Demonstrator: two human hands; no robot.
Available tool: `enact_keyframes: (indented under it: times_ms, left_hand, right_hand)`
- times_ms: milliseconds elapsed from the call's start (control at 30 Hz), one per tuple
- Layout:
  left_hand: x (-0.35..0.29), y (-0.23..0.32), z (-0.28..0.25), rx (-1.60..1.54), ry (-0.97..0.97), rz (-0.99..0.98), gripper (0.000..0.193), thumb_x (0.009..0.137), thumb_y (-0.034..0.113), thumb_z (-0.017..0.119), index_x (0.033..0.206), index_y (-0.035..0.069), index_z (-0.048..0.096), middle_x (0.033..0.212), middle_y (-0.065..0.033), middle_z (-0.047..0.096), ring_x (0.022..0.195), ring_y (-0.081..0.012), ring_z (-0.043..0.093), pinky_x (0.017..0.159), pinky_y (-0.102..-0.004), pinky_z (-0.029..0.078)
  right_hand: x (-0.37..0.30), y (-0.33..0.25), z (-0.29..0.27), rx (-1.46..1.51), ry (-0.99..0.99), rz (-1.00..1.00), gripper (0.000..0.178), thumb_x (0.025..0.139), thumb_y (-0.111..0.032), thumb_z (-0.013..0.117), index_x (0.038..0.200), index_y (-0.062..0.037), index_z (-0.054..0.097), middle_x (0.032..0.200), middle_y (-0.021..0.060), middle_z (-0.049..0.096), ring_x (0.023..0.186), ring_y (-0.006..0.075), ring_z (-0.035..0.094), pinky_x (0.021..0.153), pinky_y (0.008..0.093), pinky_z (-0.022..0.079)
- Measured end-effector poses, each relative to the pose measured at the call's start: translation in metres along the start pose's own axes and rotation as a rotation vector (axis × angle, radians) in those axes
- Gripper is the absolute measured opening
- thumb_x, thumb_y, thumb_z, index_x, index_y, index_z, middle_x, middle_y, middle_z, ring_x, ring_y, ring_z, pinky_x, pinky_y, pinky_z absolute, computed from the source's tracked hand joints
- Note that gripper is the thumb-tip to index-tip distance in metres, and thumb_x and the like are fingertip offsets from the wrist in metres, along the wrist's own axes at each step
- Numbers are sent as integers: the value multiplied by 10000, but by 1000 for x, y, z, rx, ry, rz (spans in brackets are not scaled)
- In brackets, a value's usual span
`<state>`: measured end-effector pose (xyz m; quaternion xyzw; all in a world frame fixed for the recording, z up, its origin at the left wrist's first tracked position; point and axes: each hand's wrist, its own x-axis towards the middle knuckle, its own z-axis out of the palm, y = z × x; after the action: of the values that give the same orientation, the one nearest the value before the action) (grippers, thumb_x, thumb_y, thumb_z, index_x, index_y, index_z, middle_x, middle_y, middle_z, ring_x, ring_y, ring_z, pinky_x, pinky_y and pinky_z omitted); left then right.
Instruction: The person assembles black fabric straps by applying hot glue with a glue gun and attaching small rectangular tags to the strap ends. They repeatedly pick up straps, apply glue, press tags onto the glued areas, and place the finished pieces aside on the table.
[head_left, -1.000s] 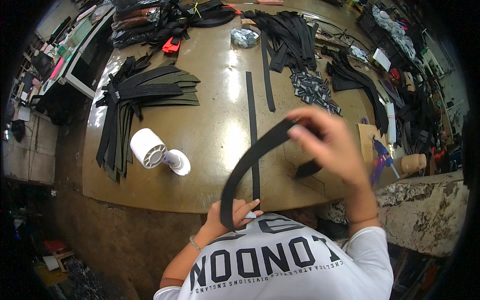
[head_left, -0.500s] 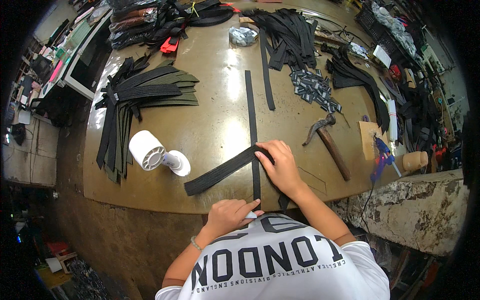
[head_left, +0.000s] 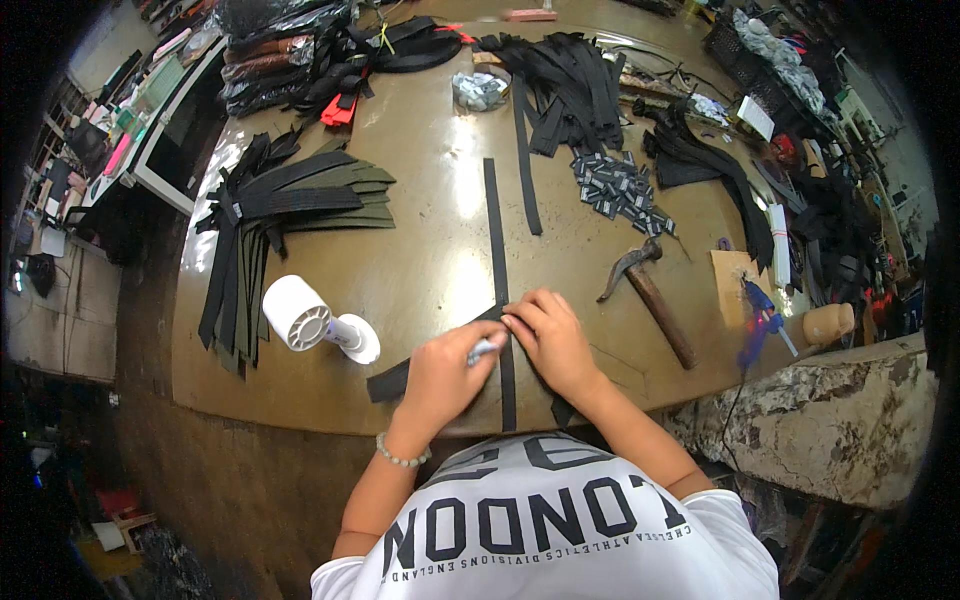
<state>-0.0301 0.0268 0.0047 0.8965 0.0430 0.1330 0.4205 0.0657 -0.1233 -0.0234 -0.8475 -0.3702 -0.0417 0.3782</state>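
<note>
A wide black webbing strap [head_left: 388, 384] lies slantwise across a narrower black strip [head_left: 495, 232], which runs away from the table's near edge. At the crossing, the fingertips of my right hand [head_left: 562, 350] pinch the wide strap. My left hand [head_left: 440, 372] is closed around a small pale piece [head_left: 481, 350] whose kind I cannot make out. Its fingers are close to the right fingertips and cover part of the wide strap. Left of it stands a white handheld fan [head_left: 297, 312].
Black and olive straps [head_left: 290, 200] lie bundled at the left. A hammer [head_left: 660, 310], a heap of small dark buckles [head_left: 620, 192] and a blue glue gun [head_left: 765, 315] are on the right. More black straps [head_left: 570, 95] lie beyond, beside a bowl of small grey pieces [head_left: 480, 92].
My left hand has moved up from the table's near edge to the crossing, bringing the pale piece. My right hand stays there, its fingers drawn closer together. The view has shifted slightly.
</note>
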Motion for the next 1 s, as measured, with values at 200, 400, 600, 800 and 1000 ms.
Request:
enact_keyframes:
  times_ms: [200,400,600,800,1000]
  left_hand:
    - [7,-8,13,179,-21,-63,235,881,188,658,1111,169,700,910,-136,702,800,-337,671,662,-415,521]
    - [6,-4,13,270,-35,-34,355,864,177,658,1215,233,657,875,-109,696,766,-313,670,635,-420,517]
    - [5,-7,14,345,-53,-21,432,823,169,677,1246,253,650,794,-93,667,709,-305,657,619,-421,520]
    - [8,-9,9,275,-79,-55,365,848,195,677,1212,223,669,916,-118,711,782,-306,684,633,-411,532]
    - [6,-10,12,222,-35,-117,309,873,222,675,1174,154,672,953,-139,710,826,-329,684,672,-419,534]
  right_hand:
    - [-4,-3,-10,-218,-117,1,138,878,-163,610,997,-155,679,969,52,579,877,254,597,716,387,516]
    - [-10,-2,-34,-174,-261,137,193,918,-184,560,1073,-132,663,1026,106,578,871,331,647,706,452,537]
    - [-88,20,-133,-367,-155,666,321,861,-385,689,968,-83,677,881,164,702,839,372,677,713,478,526]
    - [-149,124,-199,-625,889,786,294,908,-296,700,914,-24,588,805,138,594,683,250,567,648,377,454]
    - [-104,172,-203,-295,770,928,485,904,-251,712,1260,19,522,933,140,653,859,284,663,801,392,524]
